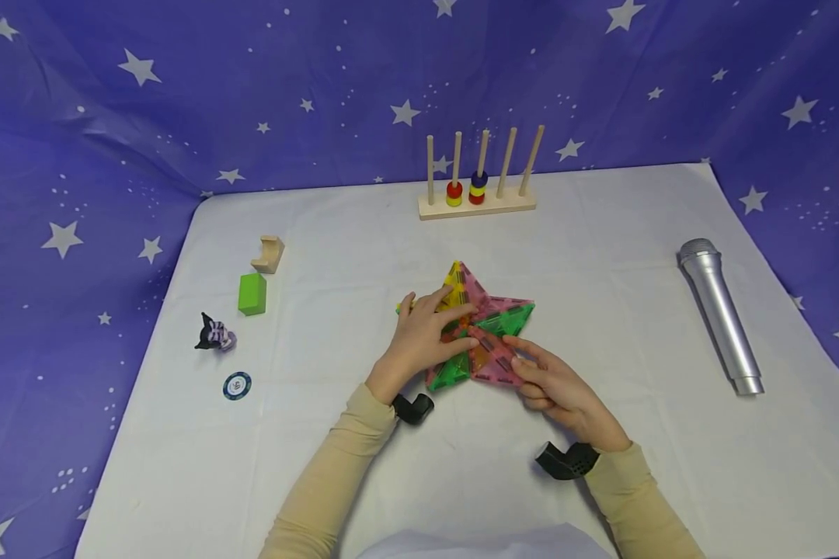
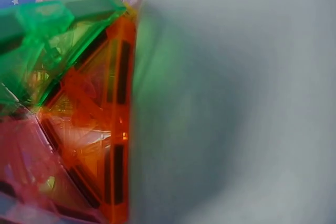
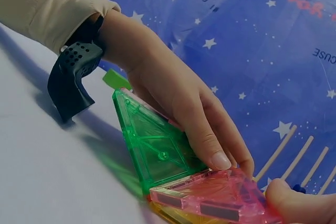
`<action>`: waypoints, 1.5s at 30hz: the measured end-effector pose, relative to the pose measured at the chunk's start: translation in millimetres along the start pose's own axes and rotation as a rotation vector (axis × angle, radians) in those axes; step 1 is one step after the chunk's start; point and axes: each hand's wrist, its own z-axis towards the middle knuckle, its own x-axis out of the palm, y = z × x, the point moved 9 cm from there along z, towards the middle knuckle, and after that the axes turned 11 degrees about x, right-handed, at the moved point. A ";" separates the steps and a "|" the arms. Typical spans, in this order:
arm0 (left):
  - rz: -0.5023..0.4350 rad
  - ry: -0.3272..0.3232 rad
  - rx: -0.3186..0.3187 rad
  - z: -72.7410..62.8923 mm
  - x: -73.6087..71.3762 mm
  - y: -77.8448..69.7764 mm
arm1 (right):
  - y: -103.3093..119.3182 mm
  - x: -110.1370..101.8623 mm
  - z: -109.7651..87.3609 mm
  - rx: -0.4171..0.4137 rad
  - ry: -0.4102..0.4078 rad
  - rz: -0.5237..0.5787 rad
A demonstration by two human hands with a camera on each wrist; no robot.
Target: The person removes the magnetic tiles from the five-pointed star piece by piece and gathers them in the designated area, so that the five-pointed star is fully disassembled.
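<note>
Tile star [image 1: 485, 309]: mid-table, between both hands, on the white table [image 1: 636, 256] or just above it; full contact beneath cannot be told. Translucent triangles form raised points.
Left hand [image 1: 414, 339]: fingers spread and slightly bent, laid across the star's left and central part; not closed round any tile.
Right hand [image 1: 558, 390]: thumb and fingers drawn together on the outer side of the lower-right pink point [image 1: 492, 359], pinching it.
Green point [image 1: 450, 373]: lower left, beside the pink one; the two appear to meet near the centre. Whether the join is seated cannot be told.
Step in hand: judged to be fitting or adjusting the pink point while the left hand steadies the rest.
Next move: appears to call for aligning the pink edge with its neighbours, then easing the pinch without dragging the joined tiles.
Peg stand [image 1: 477, 203]: behind the star, well apart, not in use.
</note>
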 end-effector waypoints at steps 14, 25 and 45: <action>-0.011 0.016 0.001 2.2 -1.8 0.5 | 1.5 -2.0 1.8 -0.055 0.003 0.030; 0.004 0.028 0.004 4.4 -1.8 -1.5 | 4.5 -0.1 -3.2 -0.079 0.038 0.020; -0.005 -0.047 0.060 -0.4 -5.2 -8.9 | 135.3 -197.2 -71.4 -0.404 -0.867 -0.136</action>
